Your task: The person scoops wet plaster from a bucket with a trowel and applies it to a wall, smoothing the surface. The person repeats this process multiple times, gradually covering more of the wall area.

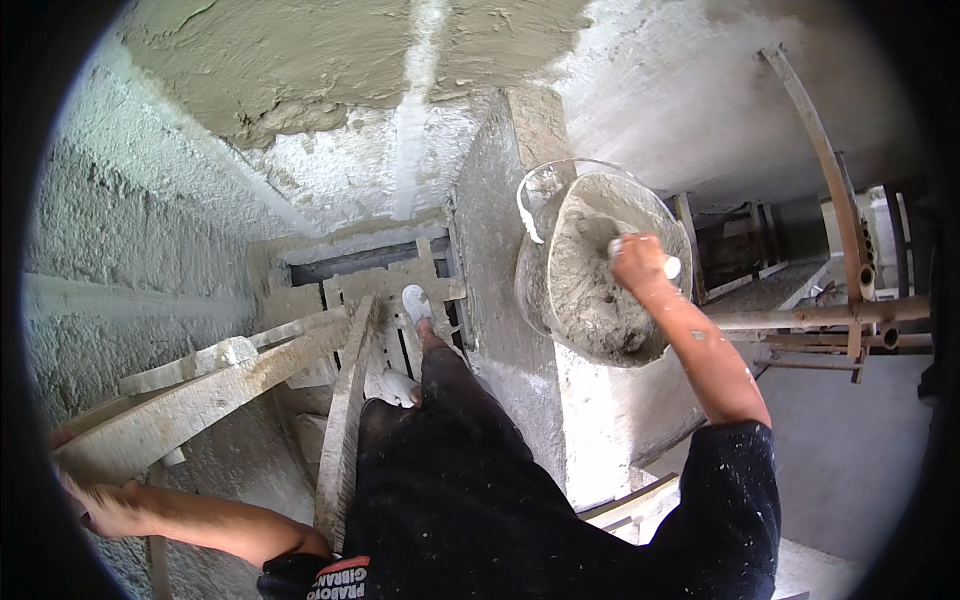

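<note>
My right hand (640,262) grips a white-handled tool (672,268) inside a bucket of wet grey mortar (610,320), its head hidden in the mix. The bucket's white handle (528,215) is up along the left of the rim. At the lower left my left hand (100,505) is at the low end of a mortar-stained wooden beam (200,400); its fingers are blurred, so I cannot tell if they grip it. My feet, one in a white sandal (415,300), are on wooden slats among the beams.
Fresh grey plaster (320,50) covers the surface ahead, beside a rough wall (120,220) on my left. An upright plank (330,460) passes close by my leg. Bamboo poles (810,318) and timbers stand to the right, above a lower grey surface (850,450).
</note>
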{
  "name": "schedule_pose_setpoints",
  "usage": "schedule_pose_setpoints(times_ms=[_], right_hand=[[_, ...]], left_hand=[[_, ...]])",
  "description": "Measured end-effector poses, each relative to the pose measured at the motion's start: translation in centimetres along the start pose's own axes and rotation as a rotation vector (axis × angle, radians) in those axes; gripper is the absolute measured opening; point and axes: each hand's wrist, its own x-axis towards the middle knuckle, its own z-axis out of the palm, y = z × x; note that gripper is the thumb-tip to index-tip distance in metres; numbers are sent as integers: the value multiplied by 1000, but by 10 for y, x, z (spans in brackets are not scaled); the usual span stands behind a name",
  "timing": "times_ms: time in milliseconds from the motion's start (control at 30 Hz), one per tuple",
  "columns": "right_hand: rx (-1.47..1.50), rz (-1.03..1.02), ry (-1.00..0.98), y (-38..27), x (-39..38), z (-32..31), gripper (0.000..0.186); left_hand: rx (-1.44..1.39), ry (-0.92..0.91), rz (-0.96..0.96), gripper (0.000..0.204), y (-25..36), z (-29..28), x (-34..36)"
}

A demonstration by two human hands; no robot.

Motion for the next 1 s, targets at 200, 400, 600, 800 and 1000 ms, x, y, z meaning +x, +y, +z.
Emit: schedule_pose_setpoints(times_ms=[200,400,600,800,1000], right_hand=[[-1,-209,-234,-20,-42,-9,33],[479,-134,-297,-14,-77,-13,41],[1354,264,-477,-6,-134,17,36],[1297,381,-225,-13,-154,26,38],[1507,514,-153,0,-152,28,33]], left_hand=[[-18,-42,-29,37,8,3,-13],[-58,-31,36,35,11,7,-9],[-120,-1,-49,37,14,10,-17],[-32,-30,-16,34,23,10,-22],[44,36,-84,40,27,13,-25]])
